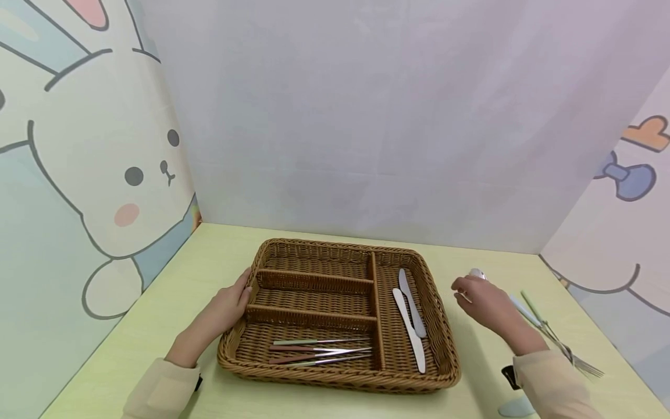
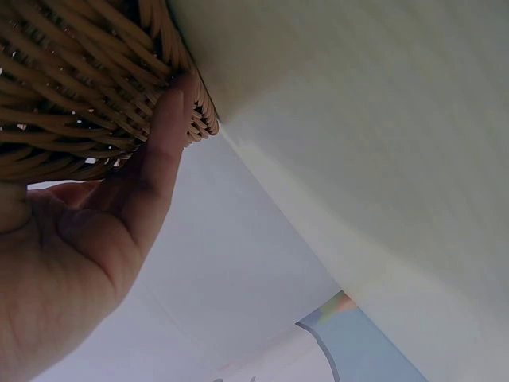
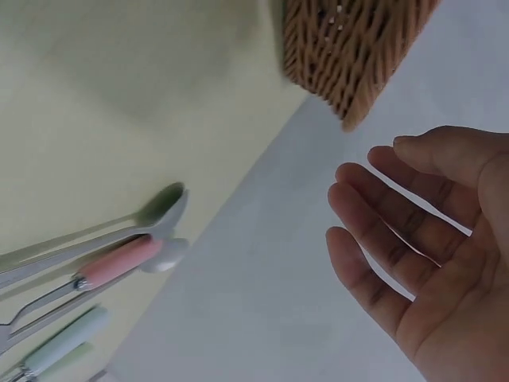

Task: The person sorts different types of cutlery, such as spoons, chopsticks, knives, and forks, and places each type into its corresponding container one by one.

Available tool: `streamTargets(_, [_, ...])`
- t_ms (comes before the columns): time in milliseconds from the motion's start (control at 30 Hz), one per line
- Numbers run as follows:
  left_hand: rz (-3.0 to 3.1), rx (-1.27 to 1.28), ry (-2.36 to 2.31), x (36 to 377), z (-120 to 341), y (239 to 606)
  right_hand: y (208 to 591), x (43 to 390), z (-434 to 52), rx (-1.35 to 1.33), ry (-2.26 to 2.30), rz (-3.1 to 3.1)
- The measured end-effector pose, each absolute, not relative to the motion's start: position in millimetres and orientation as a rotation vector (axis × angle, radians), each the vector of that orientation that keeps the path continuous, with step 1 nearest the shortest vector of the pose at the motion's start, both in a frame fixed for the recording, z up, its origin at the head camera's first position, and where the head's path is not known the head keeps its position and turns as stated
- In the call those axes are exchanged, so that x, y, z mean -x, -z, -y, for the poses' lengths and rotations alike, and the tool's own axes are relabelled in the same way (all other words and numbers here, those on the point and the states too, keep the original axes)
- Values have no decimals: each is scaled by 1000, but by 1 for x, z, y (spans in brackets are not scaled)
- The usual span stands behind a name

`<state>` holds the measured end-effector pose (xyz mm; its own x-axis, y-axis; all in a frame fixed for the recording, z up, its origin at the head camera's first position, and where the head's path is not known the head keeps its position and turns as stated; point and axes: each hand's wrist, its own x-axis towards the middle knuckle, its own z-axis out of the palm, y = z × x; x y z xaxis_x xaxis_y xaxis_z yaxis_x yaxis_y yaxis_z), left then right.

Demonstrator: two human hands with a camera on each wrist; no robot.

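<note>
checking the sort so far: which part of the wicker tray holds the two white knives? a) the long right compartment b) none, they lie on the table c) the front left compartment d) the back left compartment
a: in the head view the two white knives lie in the long right compartment of the wicker tray, right of the upright divider.

A divided basket [image 1: 340, 381] sits mid-table [image 1: 131, 337], nearer the front edge. Chopsticks [image 1: 321, 351] lie in its front-left compartment; two knives [image 1: 410, 319] lie lengthwise in the right-hand compartment. The left hand [image 1: 230, 302] rests against the basket's left rim. The right hand [image 1: 481, 302] hovers over the table just right of the basket. Behind and right of that hand, forks and spoons [image 1: 549, 329] lie toward the table's right edge.
</note>
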<state>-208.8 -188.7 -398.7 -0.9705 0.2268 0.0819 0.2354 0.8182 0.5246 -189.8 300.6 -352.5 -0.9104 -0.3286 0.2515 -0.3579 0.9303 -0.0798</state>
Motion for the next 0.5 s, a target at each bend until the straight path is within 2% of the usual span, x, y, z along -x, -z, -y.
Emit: streamTargets(500, [2983,378,872,210,189,399,385,185,-356,-212,-208,3052])
